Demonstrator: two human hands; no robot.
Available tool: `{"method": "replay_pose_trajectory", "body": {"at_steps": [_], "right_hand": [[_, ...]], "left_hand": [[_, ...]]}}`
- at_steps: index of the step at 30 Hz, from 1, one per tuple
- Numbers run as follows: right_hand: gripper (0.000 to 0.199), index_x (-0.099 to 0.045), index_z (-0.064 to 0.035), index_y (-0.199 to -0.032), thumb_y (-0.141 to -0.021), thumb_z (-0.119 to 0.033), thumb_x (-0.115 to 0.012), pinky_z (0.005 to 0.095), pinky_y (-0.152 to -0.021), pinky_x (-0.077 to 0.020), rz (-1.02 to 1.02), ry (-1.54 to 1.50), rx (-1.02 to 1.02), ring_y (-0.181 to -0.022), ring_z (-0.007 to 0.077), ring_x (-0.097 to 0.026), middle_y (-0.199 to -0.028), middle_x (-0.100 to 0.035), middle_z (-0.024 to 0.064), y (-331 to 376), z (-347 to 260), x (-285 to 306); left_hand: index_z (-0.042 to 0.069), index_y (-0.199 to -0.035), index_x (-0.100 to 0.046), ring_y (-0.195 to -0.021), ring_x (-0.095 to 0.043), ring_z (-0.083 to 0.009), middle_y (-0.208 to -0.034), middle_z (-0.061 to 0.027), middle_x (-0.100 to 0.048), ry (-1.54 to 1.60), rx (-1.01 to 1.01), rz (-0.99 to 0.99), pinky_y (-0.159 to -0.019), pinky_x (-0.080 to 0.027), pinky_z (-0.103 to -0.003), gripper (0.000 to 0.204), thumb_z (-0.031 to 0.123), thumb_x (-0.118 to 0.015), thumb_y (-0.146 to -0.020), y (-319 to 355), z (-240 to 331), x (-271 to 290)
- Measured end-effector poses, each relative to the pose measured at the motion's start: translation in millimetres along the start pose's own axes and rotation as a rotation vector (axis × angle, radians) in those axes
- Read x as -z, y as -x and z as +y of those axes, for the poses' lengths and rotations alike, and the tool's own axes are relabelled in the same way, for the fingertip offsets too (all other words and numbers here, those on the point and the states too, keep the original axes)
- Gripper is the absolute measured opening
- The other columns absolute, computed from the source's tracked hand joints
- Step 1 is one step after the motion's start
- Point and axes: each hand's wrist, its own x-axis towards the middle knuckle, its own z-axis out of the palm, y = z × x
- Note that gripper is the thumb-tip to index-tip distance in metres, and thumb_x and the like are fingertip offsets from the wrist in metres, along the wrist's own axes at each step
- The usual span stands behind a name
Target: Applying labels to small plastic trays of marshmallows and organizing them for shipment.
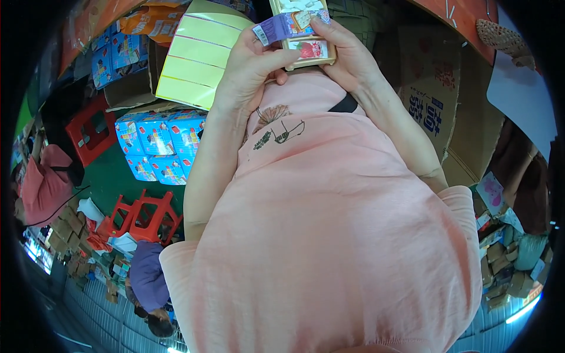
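While closed, both grips point(253, 56) point(347, 53) clasp packet point(306, 35).

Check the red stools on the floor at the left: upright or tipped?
Tipped. The red stools lie on their sides on the green floor, legs pointing sideways, below the stacked blue boxes.

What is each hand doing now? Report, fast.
Left hand: grip closed on the purple packet, thumb against the flat beige box.
Right hand: closed on the flat beige box.
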Motion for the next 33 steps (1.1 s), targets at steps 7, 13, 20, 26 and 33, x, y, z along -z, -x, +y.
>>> {"method": "replay_pose_trajectory", "body": {"at_steps": [7, 13, 20, 26, 33], "right_hand": [[0.041, -0.052, -0.0018, -0.131, -0.099, -0.025, -0.061, 0.0338, -0.097, -0.0506, 0.01, 0.146, 0.073, -0.11, 0.0164, -0.064, -0.121, -0.064, 0.0096, 8.6, -0.4, -15.3], [0.042, -0.05, -0.0016, -0.132, -0.099, -0.024, -0.061, 0.0341, -0.098, -0.0499, 0.043, 0.182, 0.086, -0.11, 0.0161, -0.063, -0.123, -0.063, 0.0094, 10.9, -4.0, -11.5], [0.043, -0.048, -0.0017, -0.134, -0.1, -0.025, -0.059, 0.0359, -0.1, -0.05, 0.001, 0.014, 0.034, -0.113, 0.0175, -0.062, -0.124, -0.062, 0.01, 8.7, -5.3, -5.0], [0.047, -0.045, -0.0018, -0.137, -0.1, -0.026, -0.059, 0.0368, -0.102, -0.0489, -0.045, 0.052, 0.014, -0.116, 0.0181, -0.061, -0.127, -0.06, 0.0102, 15.6, -10.2, -2.5], [0.053, -0.049, -0.001, -0.135, -0.094, -0.026, -0.069, 0.0387, -0.103, -0.0466, -0.326, 0.191, -0.022, -0.119, 0.0216, -0.06, -0.134, -0.058, 0.0109, 24.3, -17.2, -1.8]], "left_hand": [[-0.006, -0.114, -0.045, -0.063, -0.061, -0.0114, -0.091, -0.0105, -0.063, -0.07, -0.017, 0.073, -0.045, -0.048, -0.023, 0.054, -0.002, -0.08, -0.074, -5.3, -11.9, 1.1], [-0.003, -0.116, -0.045, -0.066, -0.062, -0.0113, -0.092, -0.0101, -0.064, -0.046, -0.026, 0.046, -0.048, -0.048, -0.022, 0.058, 0.001, -0.084, -0.074, 0.4, -6.8, -1.9], [0.0, -0.114, -0.052, -0.074, -0.062, -0.0104, -0.095, -0.0075, -0.066, 0.016, -0.048, 0.018, -0.057, -0.049, -0.022, 0.04, 0.01, -0.078, -0.085, 0.4, -4.3, 2.9], [0.0, -0.108, -0.071, -0.077, -0.059, -0.0097, -0.091, -0.0039, -0.067, -0.085, -0.09, 0.077, -0.07, -0.048, -0.023, 0.02, 0.013, -0.068, -0.093, 7.8, 8.0, 26.2], [-0.004, -0.113, -0.07, -0.083, -0.061, -0.0102, -0.096, -0.0044, -0.066, -0.276, -0.286, -0.046, -0.078, -0.05, -0.023, 0.023, 0.0, -0.066, -0.091, 30.6, 23.9, 7.7]]}}
